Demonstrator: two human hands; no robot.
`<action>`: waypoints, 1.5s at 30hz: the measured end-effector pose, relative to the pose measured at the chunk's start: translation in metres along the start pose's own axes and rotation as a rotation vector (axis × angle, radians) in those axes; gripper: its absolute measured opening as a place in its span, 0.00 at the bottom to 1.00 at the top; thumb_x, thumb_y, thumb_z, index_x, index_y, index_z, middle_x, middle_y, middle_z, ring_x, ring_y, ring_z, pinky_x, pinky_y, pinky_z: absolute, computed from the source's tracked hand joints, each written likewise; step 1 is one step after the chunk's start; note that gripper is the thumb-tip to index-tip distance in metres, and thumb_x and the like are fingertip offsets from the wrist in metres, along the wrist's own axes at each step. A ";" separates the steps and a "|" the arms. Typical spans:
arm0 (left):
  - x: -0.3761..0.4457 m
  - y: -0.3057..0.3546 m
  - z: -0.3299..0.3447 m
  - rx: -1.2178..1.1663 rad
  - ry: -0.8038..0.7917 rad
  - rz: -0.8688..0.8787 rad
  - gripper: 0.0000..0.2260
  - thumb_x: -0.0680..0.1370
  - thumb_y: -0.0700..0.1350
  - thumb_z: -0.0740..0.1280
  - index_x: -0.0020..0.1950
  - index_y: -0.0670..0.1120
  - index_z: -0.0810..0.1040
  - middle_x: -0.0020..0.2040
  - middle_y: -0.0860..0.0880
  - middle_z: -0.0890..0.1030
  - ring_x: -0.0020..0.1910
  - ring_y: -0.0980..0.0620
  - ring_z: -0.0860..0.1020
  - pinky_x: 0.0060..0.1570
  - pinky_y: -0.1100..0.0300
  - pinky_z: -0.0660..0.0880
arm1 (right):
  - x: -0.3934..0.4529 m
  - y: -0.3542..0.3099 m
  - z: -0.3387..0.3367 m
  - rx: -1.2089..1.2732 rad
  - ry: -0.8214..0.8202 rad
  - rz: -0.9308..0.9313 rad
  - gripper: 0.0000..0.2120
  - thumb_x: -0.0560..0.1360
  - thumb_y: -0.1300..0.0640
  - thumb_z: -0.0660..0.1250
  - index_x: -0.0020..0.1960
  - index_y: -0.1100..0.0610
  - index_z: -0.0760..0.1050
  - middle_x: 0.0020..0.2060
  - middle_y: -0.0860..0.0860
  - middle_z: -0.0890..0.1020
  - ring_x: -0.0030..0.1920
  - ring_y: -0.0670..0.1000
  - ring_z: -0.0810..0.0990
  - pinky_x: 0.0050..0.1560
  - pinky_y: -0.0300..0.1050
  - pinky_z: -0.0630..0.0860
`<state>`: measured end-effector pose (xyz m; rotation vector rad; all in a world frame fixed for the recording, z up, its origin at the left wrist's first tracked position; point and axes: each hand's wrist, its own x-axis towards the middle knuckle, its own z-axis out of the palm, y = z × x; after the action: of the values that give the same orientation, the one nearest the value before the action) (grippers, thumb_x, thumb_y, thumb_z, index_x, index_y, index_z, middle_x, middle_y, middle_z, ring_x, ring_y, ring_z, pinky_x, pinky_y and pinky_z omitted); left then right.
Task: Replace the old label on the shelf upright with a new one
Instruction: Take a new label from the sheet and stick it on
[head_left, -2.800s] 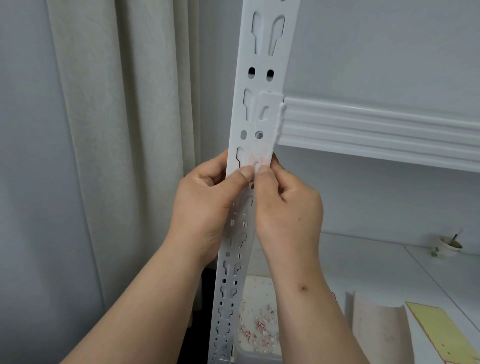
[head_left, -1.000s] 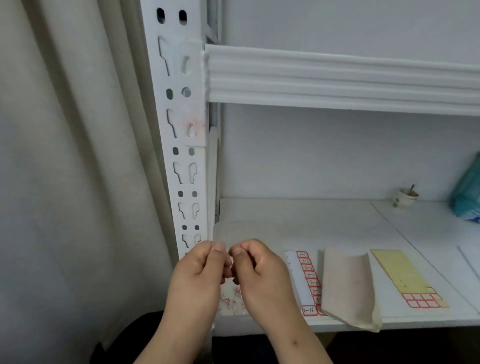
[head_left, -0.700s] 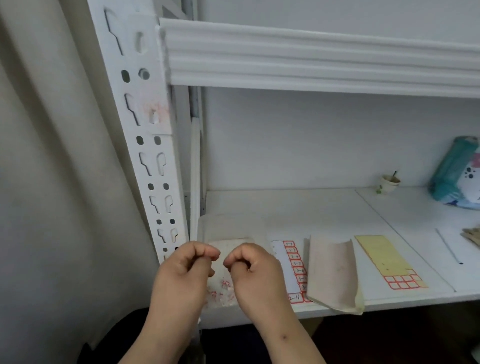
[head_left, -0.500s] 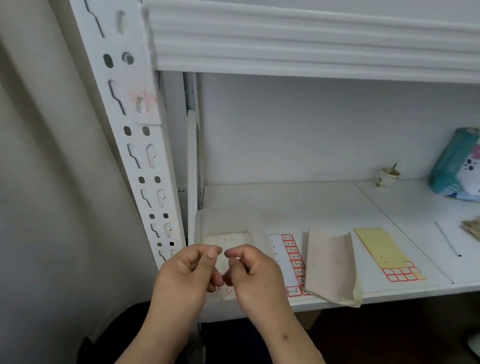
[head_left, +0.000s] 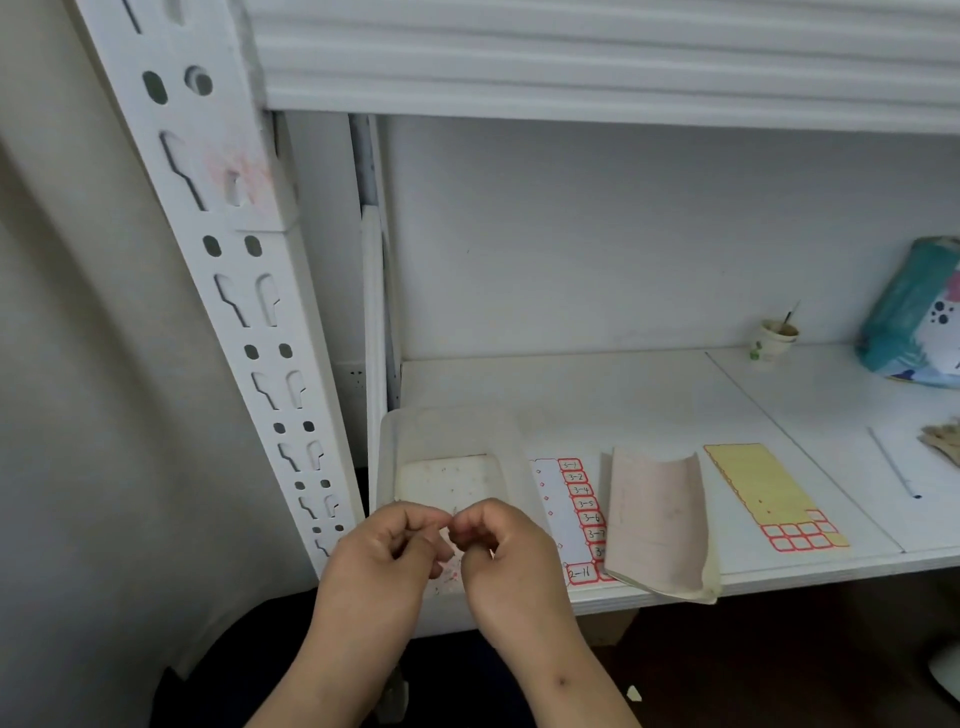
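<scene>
The white slotted shelf upright (head_left: 270, 332) runs up the left side. A faint pink patch of old label residue (head_left: 234, 166) shows on it just below the shelf beam. My left hand (head_left: 379, 566) and right hand (head_left: 514, 561) are held together low in front of the shelf, over a translucent plastic tray (head_left: 447, 431). The fingers of both are curled and their tips meet, pinching a tiny scrap of the old label (head_left: 453, 545) between them. A sheet of red-bordered numbered labels (head_left: 576, 499) lies on the shelf board right of the tray.
A curled beige backing sheet (head_left: 654, 519) overhangs the shelf's front edge. A yellow sheet with a few red labels (head_left: 758, 483) lies to its right. Farther back stand a small cup (head_left: 774, 338) and a teal bag (head_left: 914, 322). A pen (head_left: 893, 467) lies at right.
My hands left the residue patch on the upright and dropped to just above the tray, fingertips still pinched together. The view has turned down and to the right.
</scene>
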<state>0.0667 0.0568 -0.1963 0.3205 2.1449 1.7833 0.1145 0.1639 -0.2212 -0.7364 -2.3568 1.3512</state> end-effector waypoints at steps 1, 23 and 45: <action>0.000 -0.001 0.000 0.007 -0.001 -0.003 0.13 0.78 0.34 0.66 0.42 0.51 0.84 0.35 0.53 0.85 0.33 0.61 0.80 0.39 0.67 0.74 | 0.000 0.001 0.001 -0.008 -0.002 -0.010 0.12 0.74 0.64 0.62 0.44 0.47 0.78 0.42 0.43 0.81 0.46 0.41 0.79 0.48 0.35 0.76; 0.004 -0.023 -0.009 0.187 0.032 -0.142 0.11 0.77 0.36 0.69 0.41 0.52 0.82 0.32 0.50 0.84 0.29 0.57 0.80 0.38 0.67 0.74 | -0.005 0.008 0.017 -0.152 -0.153 0.058 0.08 0.75 0.49 0.63 0.37 0.45 0.73 0.38 0.45 0.82 0.42 0.43 0.81 0.50 0.38 0.76; 0.001 -0.010 -0.027 0.151 0.058 -0.086 0.10 0.77 0.42 0.70 0.37 0.49 0.84 0.31 0.53 0.83 0.25 0.61 0.77 0.38 0.64 0.74 | -0.004 -0.017 0.009 -0.242 -0.242 0.103 0.13 0.76 0.45 0.63 0.34 0.44 0.68 0.34 0.42 0.73 0.44 0.45 0.76 0.54 0.36 0.71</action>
<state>0.0555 0.0307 -0.2014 0.2117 2.3039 1.6066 0.1084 0.1476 -0.2109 -0.8098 -2.7441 1.2717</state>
